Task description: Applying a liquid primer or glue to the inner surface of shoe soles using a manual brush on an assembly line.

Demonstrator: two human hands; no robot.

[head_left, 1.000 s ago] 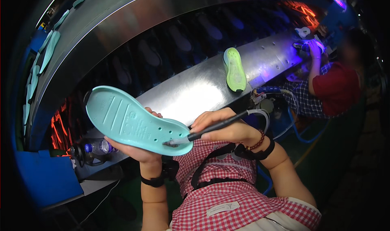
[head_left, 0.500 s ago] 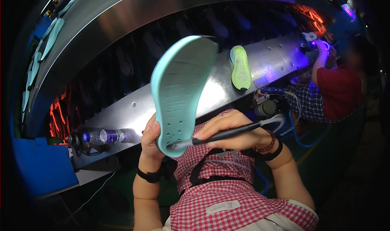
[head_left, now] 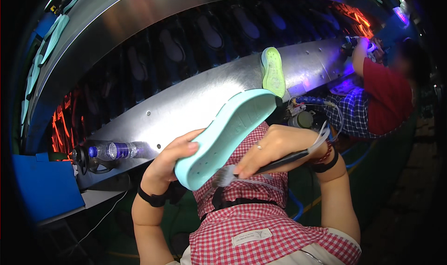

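Turquoise sole (head_left: 227,134) in left grip (head_left: 171,157)

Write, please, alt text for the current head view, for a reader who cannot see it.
The left hand holds a turquoise shoe sole; the right hand holds a black-handled brush beside its near end. Beyond, a yellow-green sole lies on a metal bench.

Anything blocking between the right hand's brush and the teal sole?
Nothing visible. The brush in the right hand has its tip beside the near end of the teal sole; contact is unclear. The left hand grips the sole's opposite edge.
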